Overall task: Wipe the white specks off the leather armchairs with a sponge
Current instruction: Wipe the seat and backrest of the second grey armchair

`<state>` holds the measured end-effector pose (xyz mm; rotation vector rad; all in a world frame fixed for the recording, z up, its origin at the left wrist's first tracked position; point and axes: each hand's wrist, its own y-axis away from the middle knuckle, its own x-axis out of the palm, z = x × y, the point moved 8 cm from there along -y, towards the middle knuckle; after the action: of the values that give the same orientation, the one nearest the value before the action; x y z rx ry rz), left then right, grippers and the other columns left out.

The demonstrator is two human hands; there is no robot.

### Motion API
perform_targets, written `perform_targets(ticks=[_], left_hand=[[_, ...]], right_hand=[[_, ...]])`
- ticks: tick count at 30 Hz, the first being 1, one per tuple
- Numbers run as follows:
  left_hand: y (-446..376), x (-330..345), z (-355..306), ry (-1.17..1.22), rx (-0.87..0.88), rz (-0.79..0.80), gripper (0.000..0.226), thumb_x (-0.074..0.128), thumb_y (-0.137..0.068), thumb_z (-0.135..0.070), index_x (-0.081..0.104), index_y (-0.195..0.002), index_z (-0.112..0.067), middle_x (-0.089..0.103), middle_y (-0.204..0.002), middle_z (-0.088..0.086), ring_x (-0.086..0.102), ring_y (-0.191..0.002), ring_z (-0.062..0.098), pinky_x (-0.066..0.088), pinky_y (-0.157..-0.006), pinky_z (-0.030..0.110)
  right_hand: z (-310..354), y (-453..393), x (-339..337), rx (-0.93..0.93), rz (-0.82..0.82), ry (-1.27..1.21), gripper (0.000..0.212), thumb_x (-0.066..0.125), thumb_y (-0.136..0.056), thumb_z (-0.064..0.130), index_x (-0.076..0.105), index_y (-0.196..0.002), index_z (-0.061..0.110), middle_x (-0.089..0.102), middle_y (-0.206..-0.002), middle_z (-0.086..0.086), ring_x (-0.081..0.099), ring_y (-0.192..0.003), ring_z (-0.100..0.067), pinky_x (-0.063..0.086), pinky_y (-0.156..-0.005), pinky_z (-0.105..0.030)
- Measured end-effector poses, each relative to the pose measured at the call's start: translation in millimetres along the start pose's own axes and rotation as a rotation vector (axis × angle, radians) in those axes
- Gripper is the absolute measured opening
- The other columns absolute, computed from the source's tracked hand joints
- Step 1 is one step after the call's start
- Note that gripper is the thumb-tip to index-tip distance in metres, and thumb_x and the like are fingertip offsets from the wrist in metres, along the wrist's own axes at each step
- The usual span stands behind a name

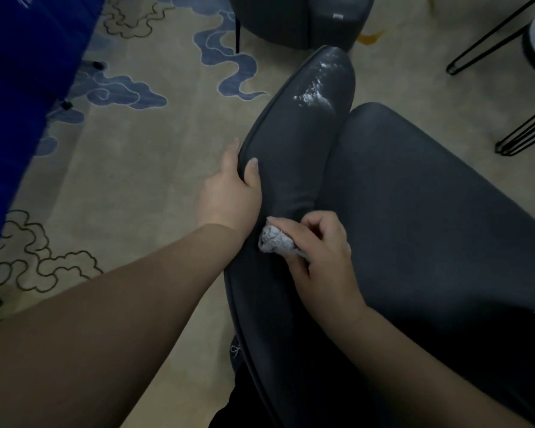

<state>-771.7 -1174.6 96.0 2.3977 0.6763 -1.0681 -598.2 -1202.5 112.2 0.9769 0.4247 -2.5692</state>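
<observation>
A dark grey leather armchair (414,196) fills the right half of the view, its armrest (300,134) running away from me. White specks (314,92) lie on the armrest's far end. My left hand (229,193) grips the armrest's outer edge at mid length, thumb on top. My right hand (315,251) is closed around a crumpled whitish sponge (275,240) pressed on the near part of the armrest, well short of the specks.
A second dark armchair (294,20) stands at the top centre on the beige carpet (136,156) with blue cloud patterns. Black hairpin table legs (491,38) are at the upper right. A blue object (19,88) occupies the left edge.
</observation>
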Motion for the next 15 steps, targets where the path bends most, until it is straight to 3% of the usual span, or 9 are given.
perform_targets(ticks=[7, 11, 15], left_hand=[[-5, 4, 1, -0.019, -0.015, 0.016, 0.047, 0.036, -0.099, -0.046, 0.035, -0.144, -0.036, 0.065, -0.107, 0.019, 0.059, -0.098, 0.04, 0.04, -0.074, 0.034], [-4, 3, 1, -0.021, -0.001, 0.013, 0.046, 0.034, -0.099, -0.046, 0.035, -0.143, -0.036, 0.065, -0.109, 0.019, 0.058, -0.1, 0.041, 0.046, -0.084, 0.041], [-8, 4, 3, -0.023, -0.022, 0.013, 0.045, 0.033, -0.098, -0.046, 0.036, -0.142, -0.038, 0.066, -0.108, 0.019, 0.059, -0.099, 0.041, 0.048, -0.085, 0.043]], right_hand=[[-11, -34, 4, 0.122, -0.084, -0.129, 0.042, 0.063, -0.086, 0.006, 0.064, -0.12, 0.031, 0.037, -0.101, 0.005, 0.046, -0.094, -0.018, 0.048, -0.084, -0.034], [3, 17, 0, -0.024, 0.009, -0.112, 0.045, 0.063, -0.082, 0.014, 0.062, -0.124, 0.031, 0.041, -0.101, 0.002, 0.047, -0.089, -0.019, 0.048, -0.077, -0.037], [-6, -24, 2, -0.02, -0.055, -0.082, 0.043, 0.066, -0.081, 0.005, 0.067, -0.12, 0.023, 0.043, -0.097, -0.006, 0.048, -0.088, -0.024, 0.048, -0.078, -0.038]])
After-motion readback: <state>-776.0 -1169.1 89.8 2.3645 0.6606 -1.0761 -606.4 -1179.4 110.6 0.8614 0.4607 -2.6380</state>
